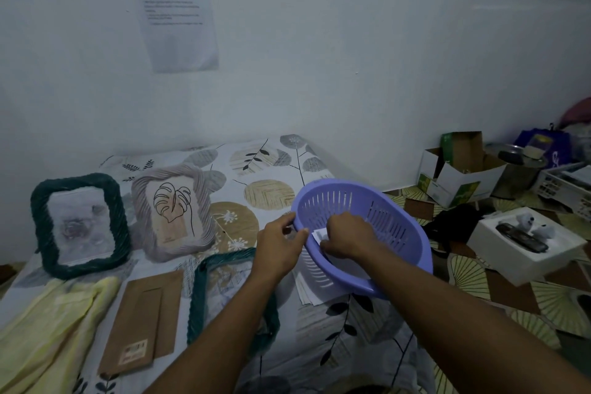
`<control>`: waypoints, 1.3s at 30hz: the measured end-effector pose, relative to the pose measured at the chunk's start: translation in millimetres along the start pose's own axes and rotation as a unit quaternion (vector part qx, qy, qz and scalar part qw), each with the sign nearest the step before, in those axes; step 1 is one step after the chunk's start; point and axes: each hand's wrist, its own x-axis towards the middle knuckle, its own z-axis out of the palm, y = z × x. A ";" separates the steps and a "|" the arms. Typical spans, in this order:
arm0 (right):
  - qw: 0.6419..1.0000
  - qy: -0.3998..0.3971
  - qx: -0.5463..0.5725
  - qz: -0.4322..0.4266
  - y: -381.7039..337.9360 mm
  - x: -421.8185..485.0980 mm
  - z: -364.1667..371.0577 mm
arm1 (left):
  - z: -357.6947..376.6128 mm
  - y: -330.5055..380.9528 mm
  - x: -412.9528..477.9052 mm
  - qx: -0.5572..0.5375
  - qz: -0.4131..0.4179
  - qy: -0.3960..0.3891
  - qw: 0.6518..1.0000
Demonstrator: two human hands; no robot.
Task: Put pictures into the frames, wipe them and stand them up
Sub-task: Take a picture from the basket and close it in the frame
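My left hand (281,243) grips the tilted purple basket (335,198) by its rim; my right hand (348,235), fingers curled, pinches white paper (317,235) inside it.

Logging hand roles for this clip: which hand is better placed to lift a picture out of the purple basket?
Likely right: the right hand is inside the basket, fingers curled on the white papers; the left hand grips its rim.
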 end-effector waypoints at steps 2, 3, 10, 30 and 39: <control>1.000 0.011 0.009 0.011 -0.6 -1.8 -0.8 | 0.0 0.2 0.4 0.004 0.000 0.000 1.000; 1.000 0.015 0.012 0.015 -0.7 -2.4 -1.1 | 0.1 0.6 0.3 0.005 -0.002 0.000 1.000; 0.996 0.014 0.079 0.042 2.2 -0.4 -3.8 | 0.7 2.6 0.6 0.009 -0.014 -0.003 1.000; 0.822 0.033 0.569 0.003 -102.1 -32.4 -60.3 | -89.6 8.5 -17.9 -0.277 -0.176 0.054 0.943; 0.840 0.030 0.542 0.013 -131.4 -55.0 -8.3 | -134.8 -41.2 -50.7 -0.280 -0.147 0.065 0.947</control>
